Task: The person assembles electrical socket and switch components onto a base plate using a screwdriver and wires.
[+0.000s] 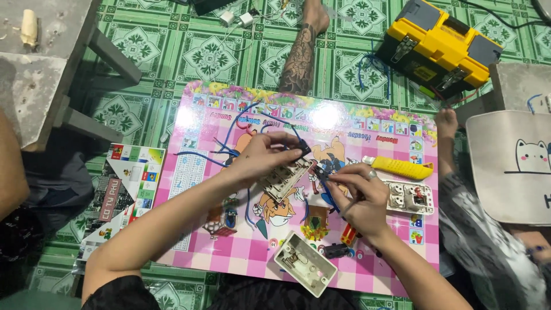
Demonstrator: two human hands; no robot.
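Note:
My left hand (267, 154) grips a white switch or socket plate (282, 181) with blue wires (229, 150) trailing from it, held tilted over a pink cartoon-printed table (241, 258). My right hand (359, 195), a ring on one finger, pinches a thin tool or wire end against the plate's right edge. An empty white plastic housing (304, 271) lies on the table near me, just below my right hand. A white socket module (408, 197) sits to the right of that hand.
A yellow utility knife (402, 167) lies on the table's right side. A yellow and black toolbox (442, 43) stands on the green tiled floor beyond. Another person's tattooed leg (301, 54) is at the far edge, a second person's foot (446, 123) at right. A board-game box (123, 192) lies left.

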